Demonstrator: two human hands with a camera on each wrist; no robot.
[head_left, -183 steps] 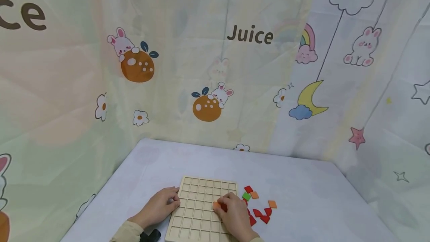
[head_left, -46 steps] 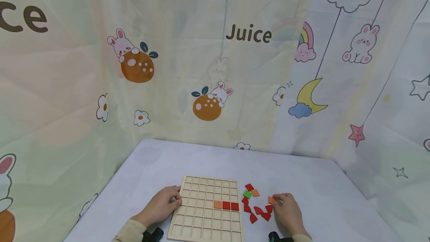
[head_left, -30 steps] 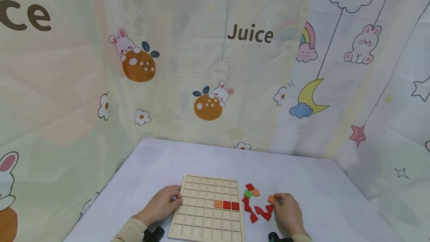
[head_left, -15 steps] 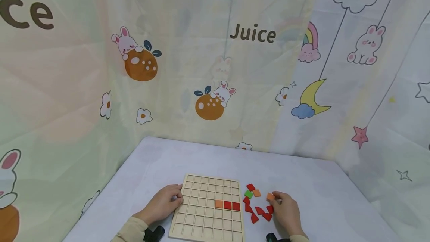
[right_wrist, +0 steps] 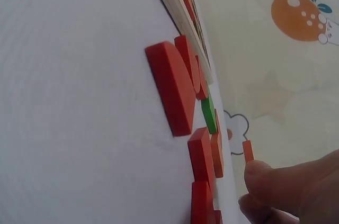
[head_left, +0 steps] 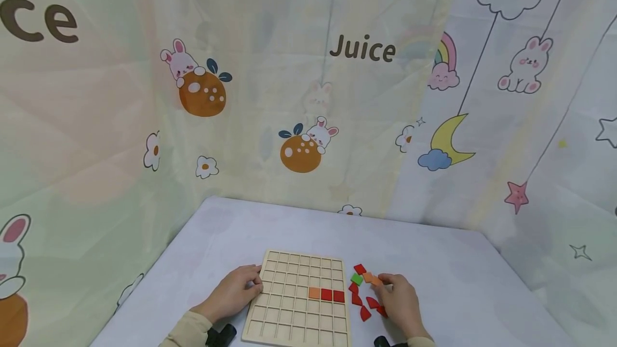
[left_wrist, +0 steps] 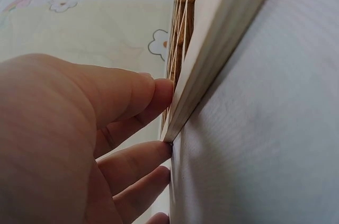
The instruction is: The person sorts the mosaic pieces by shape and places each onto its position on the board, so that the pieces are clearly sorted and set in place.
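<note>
A wooden grid board (head_left: 284,316) lies on the table, with one orange tile (head_left: 314,293) and two red tiles (head_left: 332,295) side by side in one row. At its left edge rests my left hand (head_left: 235,292); in the left wrist view the fingertips (left_wrist: 165,92) touch the board's side without curling round it. My right hand (head_left: 401,304) pinches an orange square tile (head_left: 375,281) between thumb and finger. The right wrist view shows this held tile (right_wrist: 248,151) raised off the table. Just left of that hand lie loose red pieces (head_left: 365,313), some with rounded sides.
A green tile (head_left: 356,279), another orange tile (head_left: 368,277) and a red square (head_left: 359,269) lie right of the board. The white-covered table (head_left: 270,229) meets printed cloth walls (head_left: 250,95) at the back and sides. Black wrist devices (head_left: 222,334) sit by both sleeves.
Earlier my right hand set an orange tile on the board beside red ones, then reached right to another orange tile. It now carries that tile leftward. My left hand stays at the board's edge.
</note>
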